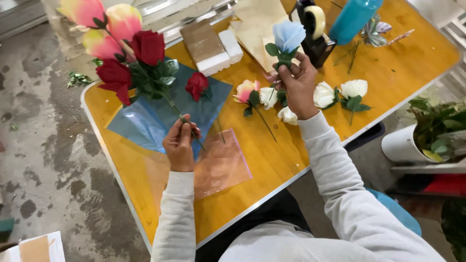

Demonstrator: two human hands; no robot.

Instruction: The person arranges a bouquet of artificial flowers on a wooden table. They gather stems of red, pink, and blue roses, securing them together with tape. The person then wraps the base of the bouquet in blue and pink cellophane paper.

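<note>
Stems are in both hands in the head view. The left hand [179, 143] is closed around the gathered stems of a bunch of red and pink flowers [127, 53], whose heads rise up and away from it over a blue sheet [145, 121]. The right hand [297, 82] pinches a pale blue flower [288, 35] just under its leaves, holding it upright. A firm grip low on the bunch seems wise, with the blue flower slid in beside the red heads rather than through them. Loose white and pink flowers [286, 99] lie just below the right hand; a tape dispenser [315, 29] stands close beyond it. Open tabletop [272, 160] lies between the hands, its near edge close to the forearms.
</note>
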